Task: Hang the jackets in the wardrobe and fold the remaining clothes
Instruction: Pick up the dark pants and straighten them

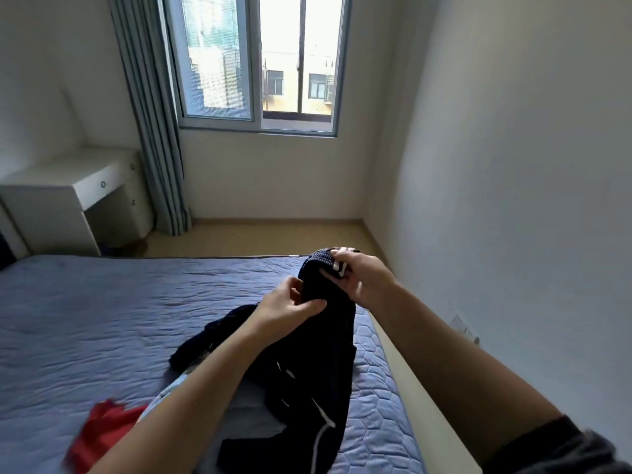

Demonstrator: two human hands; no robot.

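Above the near right part of the blue quilted bed (102, 319), the dark navy garment with white stripes (307, 371) hangs lifted between both hands, its lower length trailing onto the cover. We see the left hand (290, 311) with fingers (294, 289) curled and thumb closed, pinching a fold of the cloth just below the ribbed knit band (319, 260). The right hand (364, 280) is clenched round that band at its white-striped edge, slightly higher and farther from us. The two hands lie near each other, with the bunched top of the garment between them. We cannot tell whether the piece is a jacket or trousers, as it is crumpled. A red cloth (102, 429), blurred, and a pale patterned cloth (169, 391) lie on the bed at lower left, the pale one partly beneath the dark garment. We judge the step in hand to be finding the garment's edges before it is hung or folded. To do it well, we would fix one grip on the band and let the other travel along the edge to the opposite corner. We would then draw the hands apart so the cloth falls open and flat, clear of the other clothes. No wardrobe or hanger is in view.
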